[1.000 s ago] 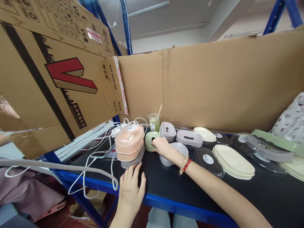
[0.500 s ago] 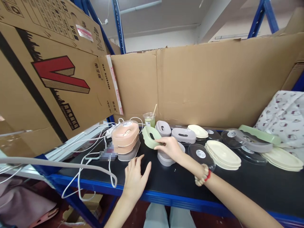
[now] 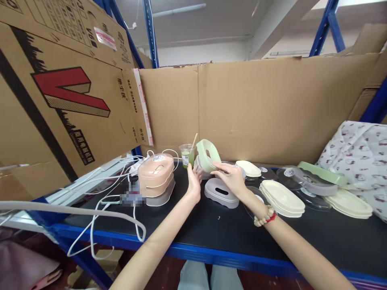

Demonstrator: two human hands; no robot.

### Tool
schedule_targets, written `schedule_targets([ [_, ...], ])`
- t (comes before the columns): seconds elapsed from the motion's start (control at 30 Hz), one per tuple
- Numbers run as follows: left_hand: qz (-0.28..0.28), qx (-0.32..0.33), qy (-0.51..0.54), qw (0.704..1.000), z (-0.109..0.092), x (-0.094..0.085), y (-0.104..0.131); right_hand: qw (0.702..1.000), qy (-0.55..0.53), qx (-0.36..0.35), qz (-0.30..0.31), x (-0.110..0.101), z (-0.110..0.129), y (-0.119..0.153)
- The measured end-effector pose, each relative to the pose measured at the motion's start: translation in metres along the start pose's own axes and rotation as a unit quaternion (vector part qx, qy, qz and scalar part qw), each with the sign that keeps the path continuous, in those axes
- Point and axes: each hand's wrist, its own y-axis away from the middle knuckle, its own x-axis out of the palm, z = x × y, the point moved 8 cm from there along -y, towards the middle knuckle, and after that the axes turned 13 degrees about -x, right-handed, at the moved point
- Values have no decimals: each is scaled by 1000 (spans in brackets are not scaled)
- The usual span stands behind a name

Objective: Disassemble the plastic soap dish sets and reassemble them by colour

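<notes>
A light green oval cover [image 3: 211, 155] with a slot in its middle is tilted up above the black tabletop. My right hand [image 3: 230, 176] grips its lower right edge, thumb below and fingers on top. My left hand [image 3: 194, 184] is raised at the cover's lower left, its thumb and fingers apart. Its fingertips are by a grey cover [image 3: 198, 164] partly hidden behind the green one; whether they touch it is unclear. In front of the hands lies a grey slotted cover [image 3: 221, 194], wavy-edged, flat on the table. Another grey cover [image 3: 241, 170] is partly behind my right hand.
At left stands a stack of peach boxes [image 3: 156, 177] over a grey one, beside white cables [image 3: 99, 209]. A drink cup [image 3: 187, 156] with a straw stands behind. Cream lids [image 3: 282, 196], clear lids [image 3: 314, 199] and a green piece [image 3: 323, 173] lie right. Cardboard [image 3: 272, 108] walls the back.
The green cover has moved right and up in my right hand and now tilts over the grey covers. My left hand has risen from the table's front toward it.
</notes>
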Motion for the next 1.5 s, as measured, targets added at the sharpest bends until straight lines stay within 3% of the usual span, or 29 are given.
schedule_targets([
  [0.1, -11, 72, -154, 985, 9, 2, -1, 998, 18, 35, -43, -10, -15, 0],
  [0.13, 5, 102, -245, 964, 14, 7, 1, 998, 22, 40, -49, -13, -19, -1],
  [0.2, 24, 160, -429, 889, 25, 16, 8, 998, 25, 38, -45, -18, -25, -3],
  [0.27, 8, 214, -522, 826, 30, 19, 17, 999, 28, 31, -35, -21, -29, -4],
  [0.3, -8, 243, -529, 813, 27, 18, 20, 999, 31, 25, -33, -23, -30, -3],
  [0.33, -23, 265, -512, 817, 22, 18, 22, 999, 34, 17, -32, -25, -30, -2],
  [0.4, -25, 270, -411, 870, 8, 16, 18, 999, 41, -3, -29, -27, -28, 2],
  [0.47, 24, 218, -246, 944, -6, 20, 4, 998, 45, -23, -21, -25, -23, 7],
  [0.53, 98, 150, -84, 980, -16, 32, -12, 998, 44, -37, -5, -20, -18, 11],
  [0.6, 134, 122, 13, 983, -27, 43, -21, 998, 33, -43, 18, -16, -15, 11],
  [0.67, 131, 124, 54, 982, -34, 47, -26, 998, 16, -29, 51, -16, -18, 8],
  [0.73, 117, 119, 73, 983, -34, 44, -28, 997, 18, 28, 71, -26, -29, 3],
  [0.8, 103, 99, 94, 985, -27, 37, -30, 986, 79, 131, 64, -51, -50, 3],
  [0.83, 99, 83, 103, 986, -23, 34, -31, 970, 134, 196, 57, -67, -62, 6],
  [0.9, 96, 35, 124, 987, -14, 30, -32, 909, 257, 321, 65, -96, -83, 20],
  [0.97, 92, -24, 148, 985, -5, 27, -33, 849, 329, 403, 91, -110, -100, 38],
  [1.03, 83, -59, 164, 981, -1, 26, -32, 818, 346, 445, 111, -111, -113, 53],
  [1.13, 89, -74, 175, 978, -3, 26, -28, 794, 353, 478, 126, -105, -127, 69],
  [1.33, 126, -65, 214, 966, -14, 24, -25, 800, 341, 482, 107, -105, -134, 74],
  [1.5, 92, -47, 227, 968, -21, 16, -27, 829, 312, 462, 36, -117, -126, 70],
])
